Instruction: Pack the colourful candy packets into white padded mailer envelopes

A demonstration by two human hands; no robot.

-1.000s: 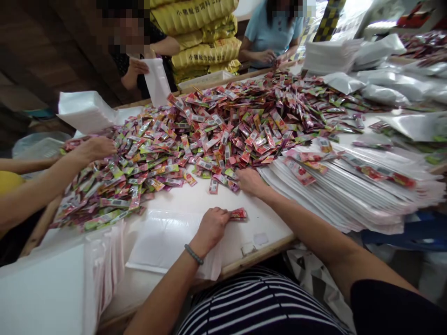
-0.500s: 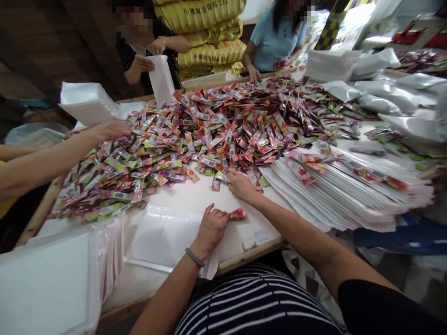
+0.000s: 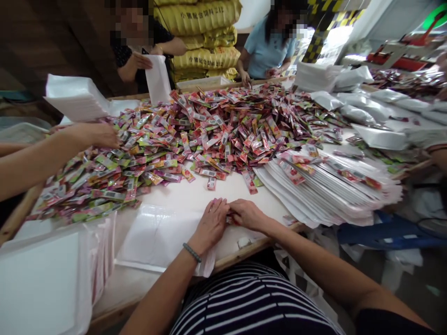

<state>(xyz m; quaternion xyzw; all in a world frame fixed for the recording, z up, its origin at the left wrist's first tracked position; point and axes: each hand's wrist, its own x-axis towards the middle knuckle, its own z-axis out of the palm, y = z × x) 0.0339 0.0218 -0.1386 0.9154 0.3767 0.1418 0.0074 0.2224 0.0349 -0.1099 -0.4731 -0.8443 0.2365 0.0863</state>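
Observation:
Close to the table's near edge my left hand [image 3: 212,219] and my right hand [image 3: 247,214] meet at the fingertips. Both are closed around small snack packets [image 3: 229,219], of which only a bit of red shows between the fingers. How many are there I cannot tell. A green bead bracelet is on my left wrist. Left of that hand a white padded mailer bag [image 3: 146,237] lies flat on the white tabletop [image 3: 171,191]. Just beyond my hands spreads a big heap of colourful snack packets [image 3: 209,135], with a few loose ones at its near edge.
White mailers lie fanned at right [image 3: 324,195], several packets on top. Another mailer stack [image 3: 38,279] fills the near left. A co-worker's arm [image 3: 70,139] reaches into the heap from the left. Two people stand across the table, one holding a white bag [image 3: 158,79]. Yellow sacks [image 3: 199,37] stand behind.
My right hand has drawn back from the heap's edge to my left hand. The red packet that stuck out of my left hand is now mostly covered by fingers. The view has shifted slightly right.

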